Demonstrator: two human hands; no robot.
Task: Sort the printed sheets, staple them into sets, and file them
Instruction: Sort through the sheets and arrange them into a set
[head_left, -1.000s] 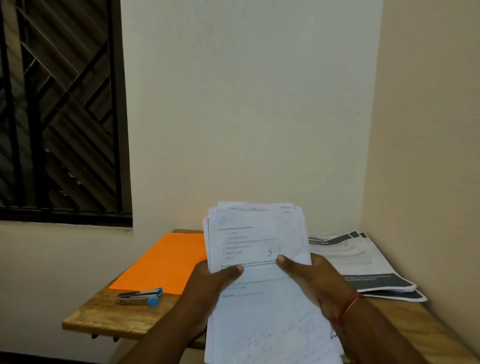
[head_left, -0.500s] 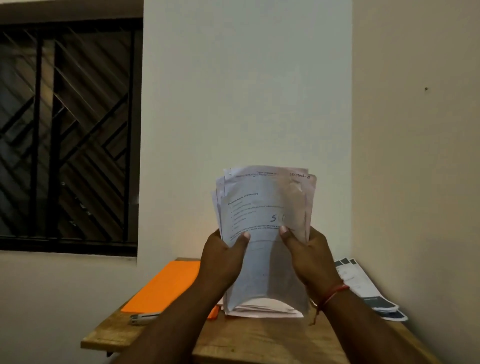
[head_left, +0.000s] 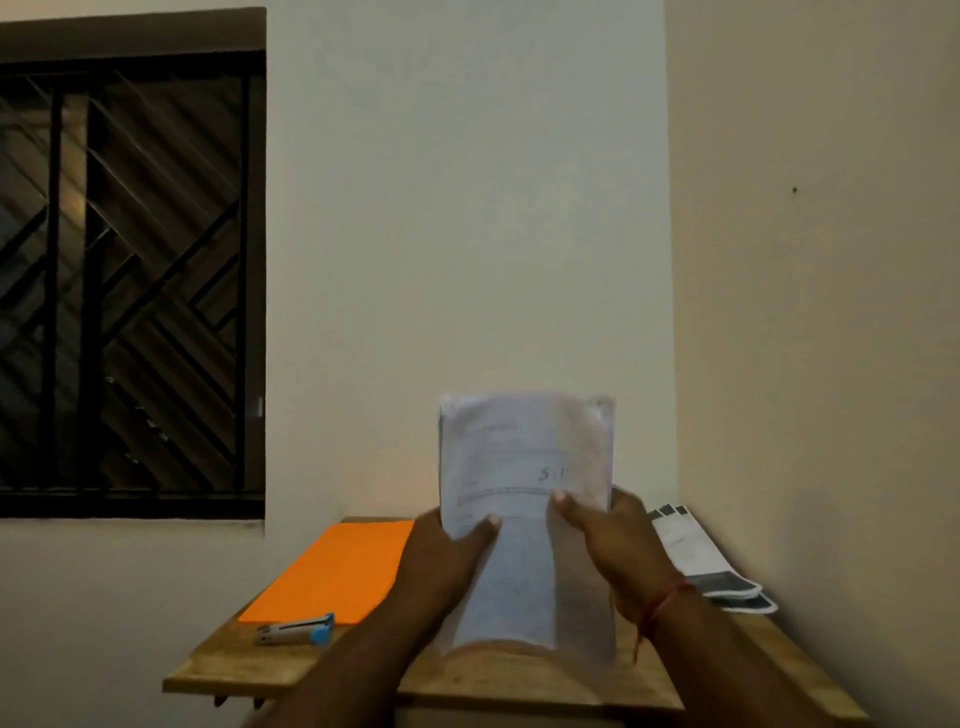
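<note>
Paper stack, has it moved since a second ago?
Yes. Against the table, the paper stack went forward and upright: its lower edge, earlier short of the near edge, now rests on top.

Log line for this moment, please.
left hand, right hand: grip paper stack upright, lower edge at table | stapler: untouched, at near edge of orange folder
</note>
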